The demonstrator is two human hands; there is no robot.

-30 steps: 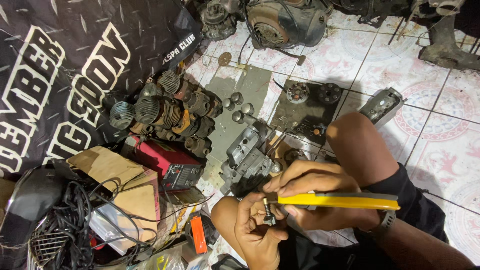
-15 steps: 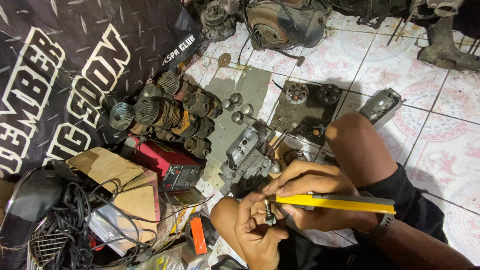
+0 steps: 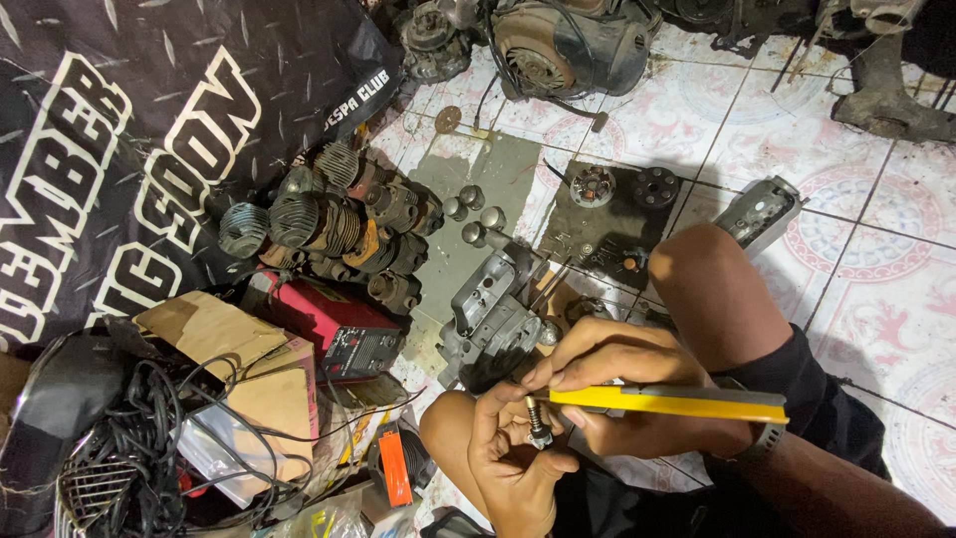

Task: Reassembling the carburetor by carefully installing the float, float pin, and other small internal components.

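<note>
Both hands meet low in the head view, over the person's folded knees: the right hand (image 3: 622,384) is closed around a yellow-handled tool (image 3: 667,402) that lies nearly level, its handle running out to the right past the wrist and its working end pointing left, while the left hand (image 3: 513,453) is cupped palm-up below it, with fingers curled about a small metal threaded part (image 3: 538,426) standing roughly upright. Tool tip and part touch just where the two hands come together. Ordered by size, the surroundings are: a black banner with white lettering (image 3: 149,130) spread across the upper left; a patterned tiled floor (image 3: 876,269) filling the right side; a dark engine housing (image 3: 563,45) at the top edge; a heap of finned engine cylinders (image 3: 329,224) beside the banner; a tangle of black cables (image 3: 149,438) at lower left, next to torn cardboard (image 3: 224,344); a red box-shaped device (image 3: 334,324) between the cardboard and the cylinders; a grey cast engine casing (image 3: 493,319) just above the hands, close to the right knuckles; a grey metal cover (image 3: 762,211) lying beyond the raised knee; an orange-handled object (image 3: 395,468) left of the left forearm; and two small round toothed parts (image 3: 622,186) on a dark mat, well apart from the hands.
</note>
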